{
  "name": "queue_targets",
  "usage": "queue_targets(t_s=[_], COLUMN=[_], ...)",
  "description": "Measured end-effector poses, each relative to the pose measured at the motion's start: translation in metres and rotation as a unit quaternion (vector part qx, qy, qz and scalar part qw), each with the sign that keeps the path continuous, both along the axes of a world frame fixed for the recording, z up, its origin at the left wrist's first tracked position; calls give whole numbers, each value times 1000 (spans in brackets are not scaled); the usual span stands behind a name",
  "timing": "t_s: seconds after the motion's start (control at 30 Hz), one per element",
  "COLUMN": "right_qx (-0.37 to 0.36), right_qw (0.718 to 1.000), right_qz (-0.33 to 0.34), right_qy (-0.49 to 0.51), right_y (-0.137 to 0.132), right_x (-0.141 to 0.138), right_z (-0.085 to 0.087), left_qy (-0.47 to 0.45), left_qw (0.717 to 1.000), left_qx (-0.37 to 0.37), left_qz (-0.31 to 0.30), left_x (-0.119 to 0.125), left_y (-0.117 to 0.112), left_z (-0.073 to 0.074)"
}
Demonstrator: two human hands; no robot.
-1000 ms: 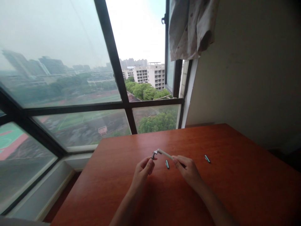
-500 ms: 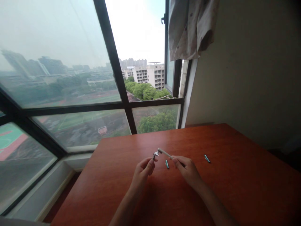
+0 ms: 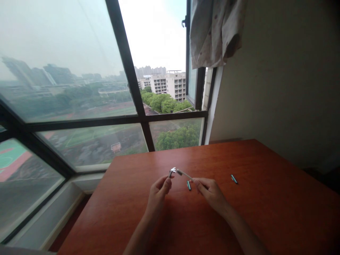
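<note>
My left hand (image 3: 158, 192) is closed around the lower part of a razor handle (image 3: 172, 171), whose shiny silver head end points up. Pinched in my right hand (image 3: 211, 194) is a pale toothbrush (image 3: 186, 175), its dark bristles angled down toward the razor handle's silver end. The bristles are close to that end; whether they touch it I cannot tell. Just left of my right fingers, a small green-and-black razor cartridge (image 3: 188, 185) lies on the table. A second razor cartridge (image 3: 234, 179) lies farther right, apart from both hands.
Both hands are above a reddish-brown wooden table (image 3: 127, 198). Beyond its far edge is a dark-framed window (image 3: 145, 120) with one pane swung open. A light-coloured garment (image 3: 215, 35) hangs at the upper right, beside a plain wall (image 3: 271, 88).
My left hand has shifted slightly left with the razor handle. The toothbrush head has moved a little left and down, now slightly apart from the silver end. Both cartridges stay put.
</note>
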State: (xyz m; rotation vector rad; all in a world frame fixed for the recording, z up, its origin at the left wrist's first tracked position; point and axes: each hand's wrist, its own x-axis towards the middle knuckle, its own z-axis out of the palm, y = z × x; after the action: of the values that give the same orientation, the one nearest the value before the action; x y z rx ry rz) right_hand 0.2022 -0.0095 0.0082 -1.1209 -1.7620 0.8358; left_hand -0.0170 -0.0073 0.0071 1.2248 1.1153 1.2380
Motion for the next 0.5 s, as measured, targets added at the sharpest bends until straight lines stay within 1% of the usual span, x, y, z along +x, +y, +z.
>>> queue_targets(t_s=[0.13,0.27,0.37,0.5], right_qx=[20,44,54,66], right_qw=[1000,999,998,996], right_qz=[18,-7,-17,-53], right_qy=[-5,0,-17,-18], right_y=[-2,-1,1,4], right_x=[-2,-1,1,2], right_z=[4,6,2,-4], left_qy=[-6,-10,-12,-15], left_qw=[1000,1000,1000,999], left_qx=[7,-2,-2,-15], left_qz=[1,-11,-26,-32], left_x=[-1,1,3,4], left_y=[2,2,1,0], left_z=[-2,-3,-3,-2])
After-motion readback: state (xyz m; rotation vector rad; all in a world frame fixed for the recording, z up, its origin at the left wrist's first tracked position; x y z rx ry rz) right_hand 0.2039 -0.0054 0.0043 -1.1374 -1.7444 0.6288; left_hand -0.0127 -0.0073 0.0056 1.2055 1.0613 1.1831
